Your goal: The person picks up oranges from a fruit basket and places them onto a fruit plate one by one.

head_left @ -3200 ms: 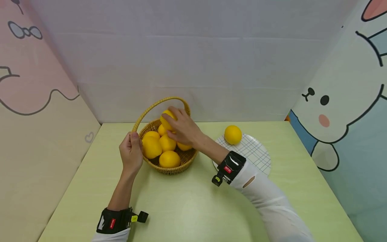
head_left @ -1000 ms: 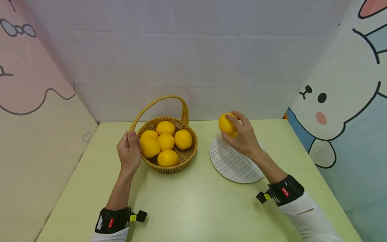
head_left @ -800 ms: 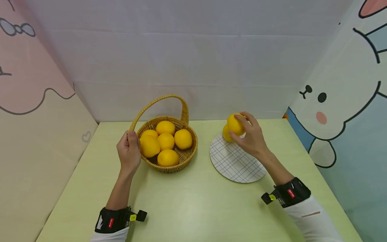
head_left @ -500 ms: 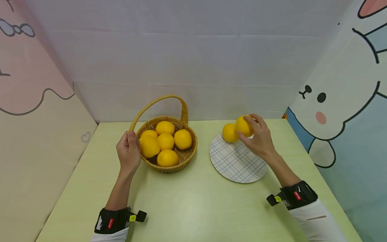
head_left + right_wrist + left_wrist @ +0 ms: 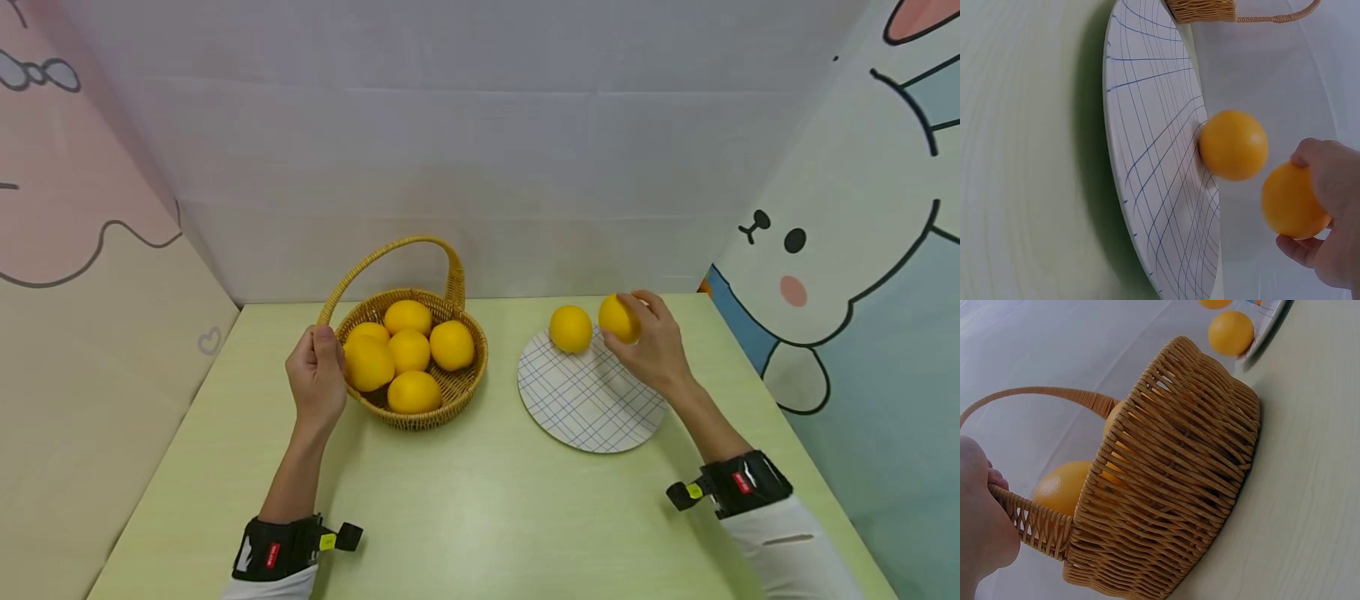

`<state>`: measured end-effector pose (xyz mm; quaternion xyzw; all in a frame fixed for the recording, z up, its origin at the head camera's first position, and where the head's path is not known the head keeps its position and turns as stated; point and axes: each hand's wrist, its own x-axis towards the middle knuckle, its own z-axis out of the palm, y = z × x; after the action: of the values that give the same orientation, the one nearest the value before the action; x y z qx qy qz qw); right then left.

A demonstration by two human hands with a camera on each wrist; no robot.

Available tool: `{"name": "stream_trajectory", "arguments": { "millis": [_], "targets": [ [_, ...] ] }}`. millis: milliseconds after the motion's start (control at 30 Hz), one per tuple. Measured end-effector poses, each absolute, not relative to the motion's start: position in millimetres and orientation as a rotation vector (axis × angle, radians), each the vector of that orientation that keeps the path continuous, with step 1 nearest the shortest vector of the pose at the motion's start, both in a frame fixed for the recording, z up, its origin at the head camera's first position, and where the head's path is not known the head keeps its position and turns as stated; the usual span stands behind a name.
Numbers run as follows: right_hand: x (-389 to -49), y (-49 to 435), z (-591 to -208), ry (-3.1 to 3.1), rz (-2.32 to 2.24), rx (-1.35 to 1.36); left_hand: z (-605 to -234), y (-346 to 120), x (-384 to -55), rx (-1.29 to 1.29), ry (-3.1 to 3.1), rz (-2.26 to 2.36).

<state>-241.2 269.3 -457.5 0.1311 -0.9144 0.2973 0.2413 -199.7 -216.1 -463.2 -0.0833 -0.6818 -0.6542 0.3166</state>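
A round yellow fruit [image 5: 616, 320] has moved right, so there is room beside its round yellow twin [image 5: 570, 329].
The right hand [image 5: 654, 343] pinches it in its grip, seemingly up off the round white blue-lined plate [image 5: 581, 408], near the back edge; the left hand [image 5: 317, 375] holds the yellow woven basket handle [image 5: 420, 240].

Downward head view, close wrist views, shared basket [image 5: 1179, 475]

Eight fruits [image 5: 570, 329] visible, one basket [image 5: 422, 421], one plate [image 5: 585, 404]

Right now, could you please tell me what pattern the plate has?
The plate is white with blue gridlines, clearest in the right wrist view.
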Motion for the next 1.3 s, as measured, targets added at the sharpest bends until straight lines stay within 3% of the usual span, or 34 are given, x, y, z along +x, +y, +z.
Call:
{"name": "stream_trajectory", "arguments": {
  "millis": [433, 1300],
  "targets": [
    [-248, 274, -469, -2.728, 0.83, 0.24, -461, -214, -197, -0.227, -1.777, -1.724],
    [-259, 274, -480, -2.866, 0.771, 0.248, -460, -215, -199, -0.216, -1.783, -1.744]
  ]
}}
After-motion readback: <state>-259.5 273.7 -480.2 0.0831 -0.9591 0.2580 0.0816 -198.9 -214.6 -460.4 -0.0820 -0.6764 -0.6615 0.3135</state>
